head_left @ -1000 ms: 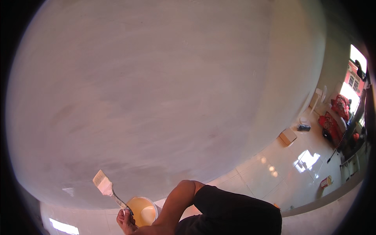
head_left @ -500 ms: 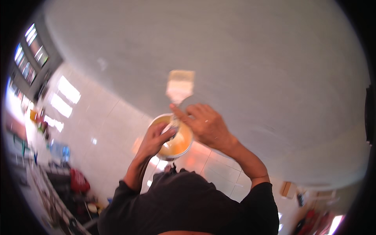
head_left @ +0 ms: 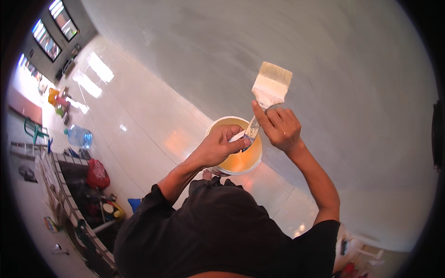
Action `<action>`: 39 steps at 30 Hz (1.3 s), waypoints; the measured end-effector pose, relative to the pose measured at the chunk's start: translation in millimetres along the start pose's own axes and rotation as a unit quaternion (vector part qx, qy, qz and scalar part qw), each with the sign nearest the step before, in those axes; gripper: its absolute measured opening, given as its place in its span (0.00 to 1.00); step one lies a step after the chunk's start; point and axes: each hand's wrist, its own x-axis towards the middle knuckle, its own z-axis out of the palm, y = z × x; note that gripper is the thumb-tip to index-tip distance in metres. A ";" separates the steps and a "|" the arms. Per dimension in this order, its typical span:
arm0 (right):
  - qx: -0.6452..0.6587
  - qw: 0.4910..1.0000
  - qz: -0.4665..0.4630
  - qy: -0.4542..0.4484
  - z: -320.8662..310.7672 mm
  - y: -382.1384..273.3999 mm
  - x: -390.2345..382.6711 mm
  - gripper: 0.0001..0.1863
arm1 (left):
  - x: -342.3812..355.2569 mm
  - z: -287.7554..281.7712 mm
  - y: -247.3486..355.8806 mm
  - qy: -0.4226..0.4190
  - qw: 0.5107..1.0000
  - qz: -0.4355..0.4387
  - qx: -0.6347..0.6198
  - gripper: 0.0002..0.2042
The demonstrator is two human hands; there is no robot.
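A wide paintbrush (head_left: 270, 92) points up and away from me, its pale bristles toward the grey wall and its handle spattered with paint. My left hand (head_left: 215, 147) is closed, pinching the handle's lower end between thumb and fingers. A whitish strip (head_left: 237, 135) shows at those fingers; I cannot make out what it is. My right hand (head_left: 282, 129) grips the brush at its neck, the index finger stretched along it and the other fingers curled. Beneath the handle is a round white bucket (head_left: 254, 167) with an orange-yellow inside, partly hidden by my left hand.
The large grey wall (head_left: 352, 125) fills the far and right side, above a glossy tiled floor (head_left: 143, 116). To the left are a clear blue water jug (head_left: 79, 137), a red bag (head_left: 98, 174), a green chair (head_left: 36, 130) and a ladder-like frame (head_left: 69, 204).
The brush and both hands have shifted right in the picture, as has the bucket. The brush now tilts rightward. Both hands stay on it, and the view has turned somewhat.
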 end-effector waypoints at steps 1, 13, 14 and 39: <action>-0.003 1.000 -0.003 0.007 0.1 1.1 0.3 0.24 | -1.1 1.5 4.8 -0.001 1.000 -0.014 0.006 0.14; 0.107 0.932 0.330 0.103 -73.7 -7.8 -54.6 0.18 | 0.5 2.8 -14.5 0.009 1.000 -0.014 -0.001 0.14; 0.127 0.905 0.391 0.106 -84.2 -15.9 -59.8 0.16 | 2.2 2.7 -15.5 0.012 1.000 -0.024 0.002 0.13; 0.332 0.772 0.411 -0.355 22.1 -88.3 -65.6 0.10 | 0.1 15.0 -2.6 -0.030 0.999 -0.035 0.007 0.11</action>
